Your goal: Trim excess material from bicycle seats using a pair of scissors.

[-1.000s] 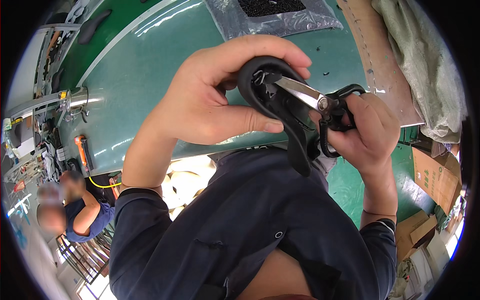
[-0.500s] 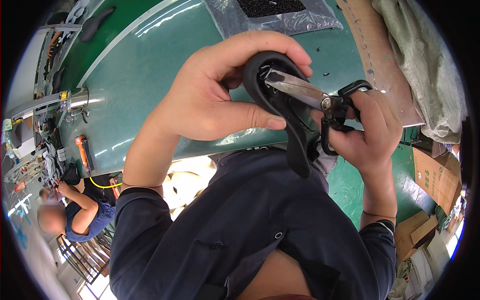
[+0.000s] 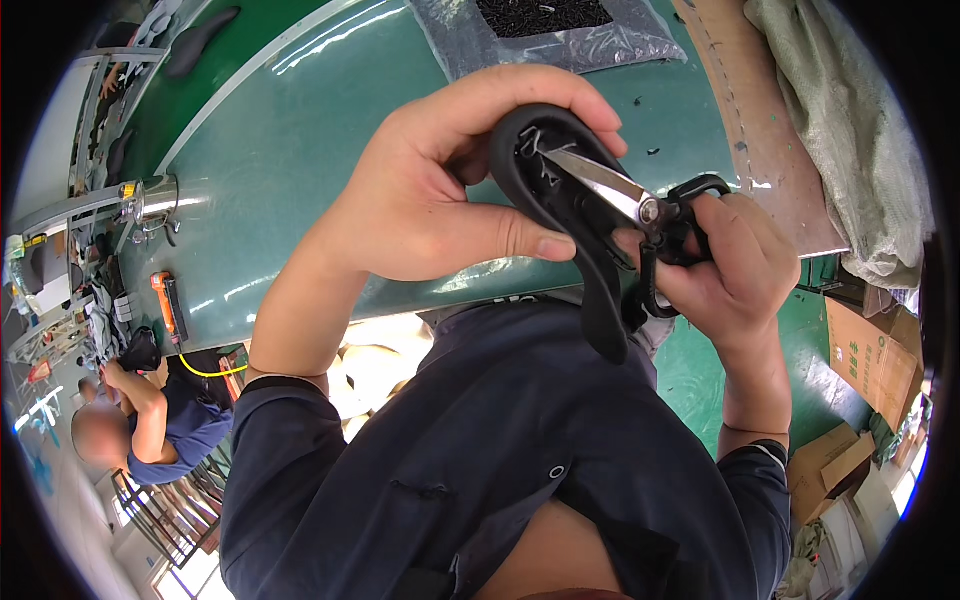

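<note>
My left hand [image 3: 430, 205] is wrapped round the wide end of a black bicycle saddle [image 3: 602, 300], its thumb along the near edge and its fingers over the far edge. The saddle's hollow underside faces up, and its narrow nose points down toward my shirt. In my right hand [image 3: 745, 260] is a pair of scissors [image 3: 612, 188] with black handles, my fingers through the loops. Their metal blades lie over the hollow, tips near small shiny bits at the wide end. Whether the tips touch anything I cannot tell.
Beyond the saddle, a clear plastic bag [image 3: 460, 50] of small black pieces lies on the green table [image 3: 290, 170]. An orange-and-black power tool [image 3: 168, 305] with a yellow hose is at the left edge. Cardboard boxes [image 3: 870, 350] stand at the right. Another person [image 3: 165, 425] sits at left.
The scissors have drawn back slightly from the wide end, and their blades look closer together. The saddle has tilted and shifted a little in my left hand.
</note>
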{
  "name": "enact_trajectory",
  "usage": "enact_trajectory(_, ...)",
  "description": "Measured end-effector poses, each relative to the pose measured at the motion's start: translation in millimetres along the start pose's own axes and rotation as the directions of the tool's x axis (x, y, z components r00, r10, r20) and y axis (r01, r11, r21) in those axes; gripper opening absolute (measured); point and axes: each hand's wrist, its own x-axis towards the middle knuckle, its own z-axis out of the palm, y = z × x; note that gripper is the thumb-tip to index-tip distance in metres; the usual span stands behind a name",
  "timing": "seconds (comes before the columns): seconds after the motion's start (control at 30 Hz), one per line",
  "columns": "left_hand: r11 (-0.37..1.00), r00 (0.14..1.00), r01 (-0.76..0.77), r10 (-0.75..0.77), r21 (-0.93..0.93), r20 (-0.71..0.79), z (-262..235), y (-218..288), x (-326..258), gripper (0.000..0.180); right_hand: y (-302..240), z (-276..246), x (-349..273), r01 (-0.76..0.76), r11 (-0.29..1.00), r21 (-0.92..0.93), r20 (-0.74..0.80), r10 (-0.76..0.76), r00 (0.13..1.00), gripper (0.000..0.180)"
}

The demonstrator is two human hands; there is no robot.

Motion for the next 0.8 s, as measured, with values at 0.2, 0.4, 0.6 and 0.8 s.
enact_trajectory(0.2,0.995,0.996,0.081,-0.082,-0.051,-0.019,-0.3,1.2,-0.4,0.078,5.1,4.7,2.4,0.036,0.998,-0.054,-0.120,-0.042,0.992,0.051)
enact_trajectory(0.4,0.991,0.993,0.105,-0.109,-0.087,-0.035,-0.8,2.3,-1.9,0.079,2.2,1.8,1.6,-0.016,0.998,-0.068,-0.067,0.011,0.998,0.053)
enact_trajectory(0.6,0.995,0.996,0.087,-0.088,-0.047,-0.015,-0.3,1.6,0.3,0.079,3.0,2.4,0.8,-0.030,0.997,-0.064,-0.091,0.024,0.996,0.054)
enact_trajectory(0.8,0.991,0.995,0.096,-0.099,-0.094,-0.025,-0.7,1.8,-1.4,0.078,4.7,0.3,3.5,0.004,0.995,-0.098,-0.087,-0.013,0.996,0.058)
